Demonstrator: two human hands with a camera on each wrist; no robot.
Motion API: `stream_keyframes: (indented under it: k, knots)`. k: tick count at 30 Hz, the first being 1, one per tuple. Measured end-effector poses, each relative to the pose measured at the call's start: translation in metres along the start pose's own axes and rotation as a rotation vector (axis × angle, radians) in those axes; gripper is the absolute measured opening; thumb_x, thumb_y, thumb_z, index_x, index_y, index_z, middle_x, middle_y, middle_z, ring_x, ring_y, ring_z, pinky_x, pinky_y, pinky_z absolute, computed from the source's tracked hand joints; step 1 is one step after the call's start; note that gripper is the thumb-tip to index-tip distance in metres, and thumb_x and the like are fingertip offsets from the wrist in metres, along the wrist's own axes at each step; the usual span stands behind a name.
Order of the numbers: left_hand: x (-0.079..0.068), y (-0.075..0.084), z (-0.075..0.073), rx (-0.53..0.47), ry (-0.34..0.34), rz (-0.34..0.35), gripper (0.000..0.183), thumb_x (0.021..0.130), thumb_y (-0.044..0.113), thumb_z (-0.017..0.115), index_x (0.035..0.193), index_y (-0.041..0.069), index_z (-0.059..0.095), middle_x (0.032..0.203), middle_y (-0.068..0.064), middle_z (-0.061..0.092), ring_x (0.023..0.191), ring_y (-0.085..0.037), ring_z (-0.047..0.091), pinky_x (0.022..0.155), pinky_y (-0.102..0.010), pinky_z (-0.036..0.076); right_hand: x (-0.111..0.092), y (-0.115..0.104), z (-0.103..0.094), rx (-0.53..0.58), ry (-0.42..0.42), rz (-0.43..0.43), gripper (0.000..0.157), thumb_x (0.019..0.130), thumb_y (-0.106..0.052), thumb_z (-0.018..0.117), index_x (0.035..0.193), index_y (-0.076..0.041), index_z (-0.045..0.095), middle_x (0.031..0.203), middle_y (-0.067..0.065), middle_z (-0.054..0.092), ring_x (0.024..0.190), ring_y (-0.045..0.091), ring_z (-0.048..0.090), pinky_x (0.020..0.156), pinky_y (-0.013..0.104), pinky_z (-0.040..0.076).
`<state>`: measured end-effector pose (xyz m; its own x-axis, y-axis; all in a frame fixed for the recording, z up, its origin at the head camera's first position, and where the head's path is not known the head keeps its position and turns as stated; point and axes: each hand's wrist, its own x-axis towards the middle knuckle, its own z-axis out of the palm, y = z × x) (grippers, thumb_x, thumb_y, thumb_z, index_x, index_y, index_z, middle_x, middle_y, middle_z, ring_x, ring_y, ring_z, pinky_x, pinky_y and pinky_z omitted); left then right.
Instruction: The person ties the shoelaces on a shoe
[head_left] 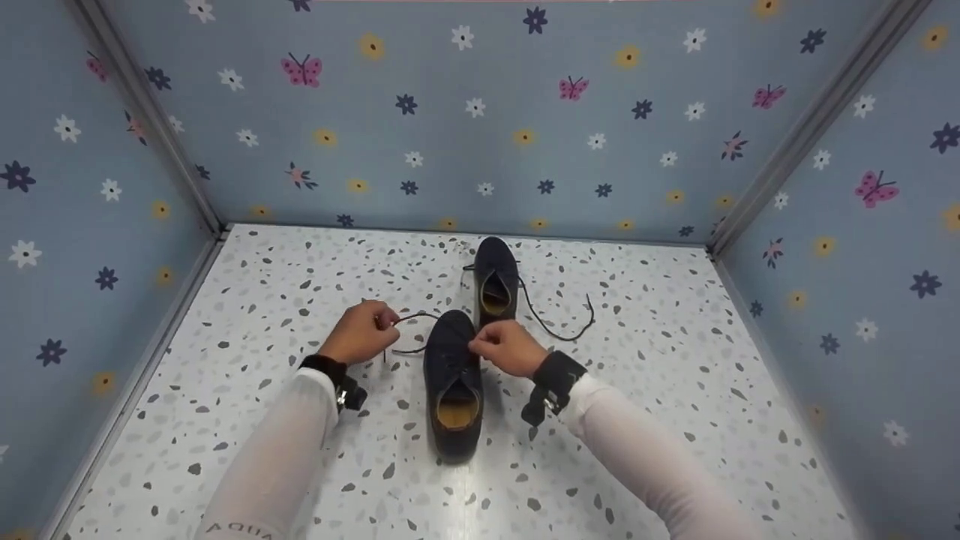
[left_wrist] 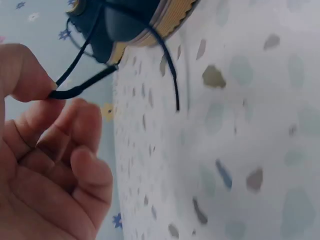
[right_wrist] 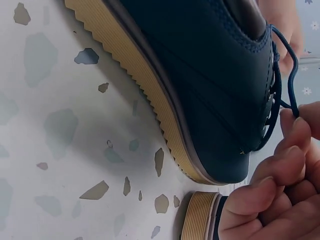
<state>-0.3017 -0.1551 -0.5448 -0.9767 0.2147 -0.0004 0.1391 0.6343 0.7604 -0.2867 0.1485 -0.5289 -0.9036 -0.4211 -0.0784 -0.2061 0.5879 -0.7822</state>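
A dark navy lace-up shoe (head_left: 454, 352) with a tan inside stands on the floor between my two hands, its toe pointing away from me. To its left, my left hand (head_left: 364, 331) pinches a dark shoelace (left_wrist: 87, 82) between thumb and forefinger, the other fingers loosely curled. My right hand (head_left: 514, 347), at the shoe's right side, pinches a looped part of the lace (right_wrist: 293, 75) near the eyelets. Another lace end (left_wrist: 172, 82) hangs free over the floor. A matching shoe (head_left: 495, 259) stands just beyond, partly hidden by the near shoe and my right hand.
The far shoe's loose lace (head_left: 566, 339) curves out over the speckled white floor (head_left: 322, 442) on the right. Blue panels with flowers and butterflies enclose the floor at the back (head_left: 450, 150), left (head_left: 67, 240) and right (head_left: 885, 315).
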Motion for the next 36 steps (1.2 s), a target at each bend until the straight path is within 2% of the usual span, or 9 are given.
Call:
stream_keyframes:
  k: [5, 7, 9, 13, 18, 23, 27, 31, 36]
  knots:
    - [-0.022, -0.004, -0.021, -0.106, -0.010, 0.018, 0.018, 0.086, 0.007, 0.060, 0.073, 0.012, 0.049, 0.129, -0.005, 0.073, 0.079, -0.018, 0.064, 0.074, -0.032, 0.045, 0.000, -0.001, -0.003, 0.038, 0.011, 0.044, 0.025, 0.101, -0.022, 0.067, 0.092, 0.000, 0.074, 0.069, 0.002, 0.063, 0.056, 0.006, 0.056, 0.056, 0.022, 0.043]
    - [-0.031, -0.004, -0.027, -0.187, -0.022, 0.024, 0.019, 0.089, 0.005, 0.059, 0.074, 0.010, 0.048, 0.134, -0.004, 0.073, 0.078, -0.014, 0.069, 0.066, -0.028, 0.044, 0.001, 0.000, -0.005, 0.019, 0.030, 0.043, 0.025, 0.101, -0.022, 0.067, 0.092, 0.000, 0.075, 0.073, 0.010, 0.068, 0.057, 0.006, 0.057, 0.057, 0.022, 0.043]
    - [-0.038, -0.002, -0.032, -0.296, -0.034, 0.037, 0.021, 0.092, 0.002, 0.056, 0.075, 0.007, 0.046, 0.136, -0.007, 0.072, 0.087, -0.015, 0.076, 0.064, -0.025, 0.049, 0.002, 0.001, -0.006, -0.008, 0.050, 0.038, 0.025, 0.101, -0.021, 0.067, 0.091, 0.000, 0.075, 0.076, 0.013, 0.071, 0.058, 0.005, 0.057, 0.058, 0.021, 0.043]
    - [-0.049, 0.002, -0.040, -0.507, -0.023, 0.096, 0.020, 0.097, -0.006, 0.048, 0.078, 0.000, 0.043, 0.132, -0.018, 0.072, 0.101, -0.022, 0.079, 0.077, -0.032, 0.062, 0.003, 0.001, -0.008, -0.039, 0.070, 0.021, 0.024, 0.100, -0.021, 0.067, 0.089, -0.002, 0.076, 0.075, 0.007, 0.072, 0.059, 0.005, 0.055, 0.059, 0.021, 0.043]
    - [-0.056, 0.005, -0.048, -0.652, 0.049, 0.136, 0.013, 0.097, -0.008, 0.040, 0.084, -0.007, 0.042, 0.125, -0.019, 0.074, 0.103, -0.022, 0.079, 0.085, -0.036, 0.064, 0.004, 0.002, -0.008, -0.035, 0.077, 0.007, 0.023, 0.100, -0.020, 0.068, 0.088, -0.002, 0.076, 0.075, 0.004, 0.071, 0.062, 0.005, 0.055, 0.060, 0.022, 0.043]
    - [-0.055, 0.001, -0.051, -0.713, 0.125, 0.106, 0.016, 0.106, 0.001, 0.044, 0.096, -0.011, 0.046, 0.120, -0.016, 0.075, 0.105, -0.018, 0.078, 0.090, -0.031, 0.063, 0.004, 0.003, -0.008, -0.045, 0.069, 0.003, 0.021, 0.100, -0.020, 0.069, 0.089, -0.003, 0.078, 0.079, 0.008, 0.075, 0.066, 0.004, 0.058, 0.063, 0.021, 0.046]
    - [-0.050, 0.001, -0.049, -0.715, 0.159, 0.078, 0.026, 0.109, 0.014, 0.053, 0.103, -0.010, 0.050, 0.124, -0.016, 0.073, 0.108, -0.014, 0.077, 0.089, -0.027, 0.062, 0.001, -0.001, -0.010, -0.056, 0.060, 0.000, 0.020, 0.100, -0.020, 0.069, 0.089, -0.006, 0.077, 0.076, 0.001, 0.071, 0.065, 0.004, 0.056, 0.063, 0.021, 0.045]
    - [-0.045, 0.005, -0.045, -0.684, 0.159, 0.074, 0.026, 0.109, 0.018, 0.055, 0.104, -0.007, 0.052, 0.122, -0.010, 0.075, 0.107, -0.011, 0.076, 0.087, -0.024, 0.061, 0.000, -0.010, -0.010, -0.044, 0.014, -0.028, 0.020, 0.100, -0.022, 0.070, 0.089, -0.006, 0.075, 0.072, -0.007, 0.061, 0.060, 0.004, 0.055, 0.060, 0.021, 0.046]
    - [-0.041, 0.015, -0.039, -0.698, 0.129, 0.123, 0.021, 0.107, 0.015, 0.059, 0.105, -0.006, 0.057, 0.115, -0.006, 0.076, 0.104, -0.013, 0.076, 0.091, -0.027, 0.061, 0.004, -0.020, -0.009, -0.028, -0.003, -0.043, 0.023, 0.101, -0.025, 0.069, 0.086, -0.008, 0.072, 0.068, -0.010, 0.055, 0.056, 0.004, 0.052, 0.056, 0.021, 0.046]
